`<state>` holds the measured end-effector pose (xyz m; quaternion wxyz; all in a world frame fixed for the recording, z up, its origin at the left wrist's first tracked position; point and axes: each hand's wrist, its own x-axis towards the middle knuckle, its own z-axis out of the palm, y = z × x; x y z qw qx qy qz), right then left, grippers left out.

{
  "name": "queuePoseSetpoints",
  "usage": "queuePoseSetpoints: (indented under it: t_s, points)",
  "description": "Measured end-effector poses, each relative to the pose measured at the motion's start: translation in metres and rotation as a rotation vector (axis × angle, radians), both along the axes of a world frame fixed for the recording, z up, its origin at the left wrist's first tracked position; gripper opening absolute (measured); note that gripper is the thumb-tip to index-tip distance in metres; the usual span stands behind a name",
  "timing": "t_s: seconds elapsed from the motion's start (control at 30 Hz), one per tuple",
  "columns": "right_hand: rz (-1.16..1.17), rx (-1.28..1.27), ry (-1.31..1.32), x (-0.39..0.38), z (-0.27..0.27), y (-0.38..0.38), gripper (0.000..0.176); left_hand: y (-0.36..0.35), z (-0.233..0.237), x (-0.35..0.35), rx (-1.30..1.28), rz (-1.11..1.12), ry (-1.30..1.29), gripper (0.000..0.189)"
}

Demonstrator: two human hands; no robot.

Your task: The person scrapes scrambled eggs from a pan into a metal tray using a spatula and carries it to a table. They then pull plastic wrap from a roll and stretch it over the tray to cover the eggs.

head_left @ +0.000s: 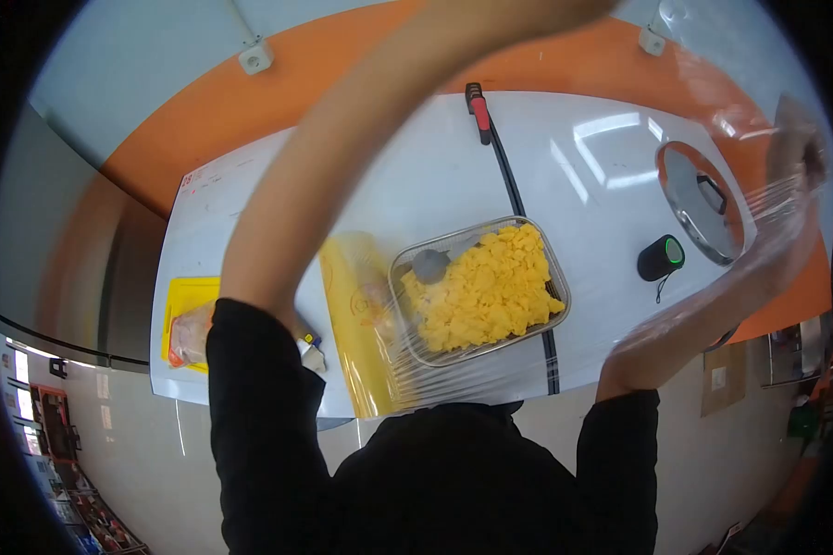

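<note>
A large roll of cling film [354, 324] lies on the table beside a metal mesh tray [565, 319]. Yellow crumbly pieces, which look like scrambled egg [486, 291], fill most of the tray, with a round grey thing [430, 266] at its left. Clear film stretches from the roll across the tray's near side, along my right forearm. At the far right, my right hand [799, 157] is closed on the gathered cling film. My left arm reaches up across the view; only the edge of my left hand [569, 11] shows at the top, its fingers out of frame.
A glass lid [703, 199] and a black cylindrical speaker [660, 257] are at the table's right. A red-and-black tool [478, 116] lies at the back. On the left, a yellow tray [178, 301] holds a wrapped package [192, 335]. Wall sockets are behind.
</note>
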<state>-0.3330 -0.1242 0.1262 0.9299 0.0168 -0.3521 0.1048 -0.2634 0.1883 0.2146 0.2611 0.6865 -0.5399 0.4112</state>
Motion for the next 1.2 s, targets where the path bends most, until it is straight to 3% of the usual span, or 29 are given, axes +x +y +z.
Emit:
queuePoseSetpoints:
  t_s: [0.03, 0.07, 0.17, 0.23, 0.27, 0.37, 0.43, 0.47, 0.5, 0.53, 0.67, 0.8, 0.9, 0.97, 1.03, 1.1, 1.17, 1.2]
  points:
    - [-0.02, -0.007, -0.005, -0.007, -0.001, 0.029, 0.007, -0.016, -0.009, 0.005, 0.057, 0.035, 0.122, 0.02]
    - [-0.04, -0.014, -0.009, -0.011, 0.003, 0.056, 0.007, -0.028, -0.025, 0.016, 0.022, -0.048, -0.017, 0.022]
    - [-0.155, -0.013, 0.067, 0.008, -0.023, 0.023, 0.009, -0.069, -0.071, 0.074, 0.046, 0.01, 0.047, 0.026]
    - [-0.252, 0.003, 0.168, 0.019, -0.053, 0.004, 0.011, -0.083, -0.087, 0.082, 0.235, 0.056, 0.349, 0.03]
    - [-0.253, 0.03, 0.25, 0.023, -0.065, -0.004, 0.011, -0.091, -0.094, 0.089, 0.243, 0.056, 0.37, 0.03]
    - [-0.209, 0.065, 0.384, 0.032, -0.086, -0.021, 0.011, -0.111, -0.11, 0.125, 0.422, -0.128, 0.442, 0.031]
    - [-0.145, 0.083, 0.455, 0.04, -0.107, -0.03, 0.011, -0.11, -0.121, 0.134, 0.613, -0.167, 0.707, 0.032]
    - [-0.208, 0.092, 0.459, 0.048, -0.119, -0.042, 0.011, -0.107, -0.126, 0.133, 0.614, -0.155, 0.727, 0.032]
    - [-0.269, 0.098, 0.454, 0.057, -0.126, -0.052, 0.012, -0.1, -0.127, 0.123, 0.648, -0.159, 0.931, 0.031]
    - [-0.137, 0.136, 0.514, 0.059, -0.125, -0.057, 0.014, -0.092, -0.13, 0.115, 0.669, -0.161, 1.134, 0.031]
    - [-0.125, 0.183, 0.421, 0.074, -0.135, -0.053, 0.013, -0.056, -0.151, 0.096, 0.741, -0.174, 1.227, 0.03]
    - [-0.154, 0.186, 0.567, 0.081, -0.136, -0.063, 0.012, -0.061, -0.17, 0.097, 0.425, -0.199, 1.422, 0.022]
    - [-0.108, 0.1, 0.482, 0.085, -0.162, -0.074, 0.009, -0.09, -0.202, 0.129, 0.252, -0.182, 1.231, 0.02]
    - [-0.398, -0.284, 0.301, 0.079, -0.187, -0.081, 0.012, -0.112, -0.242, 0.151, 0.202, -0.207, 0.961, 0.016]
    - [-0.711, -0.477, 0.613, 0.068, -0.206, -0.084, 0.012, -0.126, -0.27, 0.151, 0.312, -0.115, 0.969, 0.012]
    - [-1.031, -0.708, 0.956, 0.064, -0.216, -0.062, 0.014, -0.133, -0.315, 0.162, 0.522, 0.046, 0.708, 0.014]
    - [-1.01, -0.899, 0.726, 0.06, -0.271, -0.081, 0.012, -0.137, -0.343, 0.159, 0.674, 0.033, 0.693, 0.019]
    - [-1.109, -1.016, 0.772, 0.055, -0.282, -0.073, 0.012, -0.145, -0.367, 0.163, 0.832, 0.077, 0.654, 0.02]
